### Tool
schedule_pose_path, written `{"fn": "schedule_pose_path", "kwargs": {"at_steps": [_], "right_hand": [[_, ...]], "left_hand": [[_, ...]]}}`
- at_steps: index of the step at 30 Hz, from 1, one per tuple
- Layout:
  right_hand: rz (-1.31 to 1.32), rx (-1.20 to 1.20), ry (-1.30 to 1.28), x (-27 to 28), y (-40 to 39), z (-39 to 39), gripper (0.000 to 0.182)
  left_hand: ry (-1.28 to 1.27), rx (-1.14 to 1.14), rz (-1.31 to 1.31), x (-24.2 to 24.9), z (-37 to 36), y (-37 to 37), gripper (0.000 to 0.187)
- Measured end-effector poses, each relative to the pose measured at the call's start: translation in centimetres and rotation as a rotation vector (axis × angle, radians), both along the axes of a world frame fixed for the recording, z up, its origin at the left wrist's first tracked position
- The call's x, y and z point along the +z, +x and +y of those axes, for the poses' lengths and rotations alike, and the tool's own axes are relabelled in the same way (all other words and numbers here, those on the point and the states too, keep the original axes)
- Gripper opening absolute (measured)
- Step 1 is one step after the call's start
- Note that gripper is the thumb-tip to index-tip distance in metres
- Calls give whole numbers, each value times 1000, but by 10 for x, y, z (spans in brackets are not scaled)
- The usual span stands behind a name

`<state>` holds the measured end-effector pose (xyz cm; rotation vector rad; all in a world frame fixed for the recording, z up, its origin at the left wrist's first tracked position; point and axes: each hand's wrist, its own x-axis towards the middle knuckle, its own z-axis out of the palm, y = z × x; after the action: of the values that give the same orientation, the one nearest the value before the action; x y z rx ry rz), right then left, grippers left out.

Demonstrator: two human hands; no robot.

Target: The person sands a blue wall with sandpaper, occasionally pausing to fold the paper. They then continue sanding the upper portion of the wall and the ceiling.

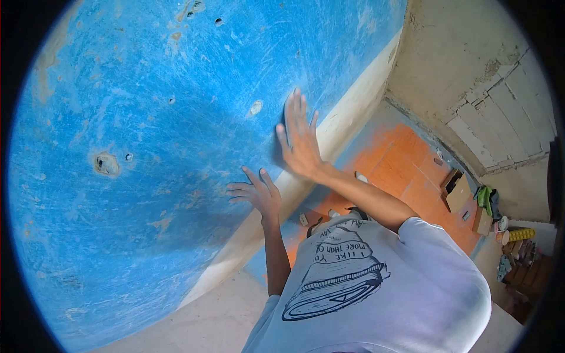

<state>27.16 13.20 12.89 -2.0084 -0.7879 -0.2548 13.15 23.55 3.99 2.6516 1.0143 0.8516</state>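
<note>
My right hand (302, 144) lies against a scuffed blue wall (176, 129), its fingers spread and pointing up the wall. Lower and to the left, my left hand (257, 193) is at the same wall with its fingers apart; whether its whole palm touches cannot be made out. Neither hand holds anything. A pale chipped patch (256, 107) sits just left of the right hand's fingers. Further left there is a larger hole with a crumbled rim (106, 164). Scratches and pale scrapes cover the blue paint.
A cream band (353, 117) runs along the wall's base. The floor is orange (391, 167) with blue edges. At the right are a cardboard box (457, 192), green cloth (485, 199), a yellow item (521, 235) and assorted clutter. Bare blocks (500, 112) show in the adjoining wall.
</note>
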Motion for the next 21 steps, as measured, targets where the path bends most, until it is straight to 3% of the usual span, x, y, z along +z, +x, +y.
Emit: {"fn": "schedule_pose_path", "kwargs": {"at_steps": [7, 10, 13, 19, 21], "right_hand": [[-15, -23, 52, 3, 12, 2, 66], [-79, 43, -129, -4, 3, -4, 66], [-21, -90, 61, 4, 26, 2, 67], [-59, -26, -88, -5, 10, 0, 68], [-29, -81, 17, 0, 20, 7, 68]], "left_hand": [[6, 7, 3, -4, 1, -2, 69], [13, 17, 6, -5, 3, 2, 69], [29, 8, -4, -6, 5, 1, 70], [69, 20, -18, -9, 6, 4, 69], [59, 17, -5, -12, 5, -1, 69]]}}
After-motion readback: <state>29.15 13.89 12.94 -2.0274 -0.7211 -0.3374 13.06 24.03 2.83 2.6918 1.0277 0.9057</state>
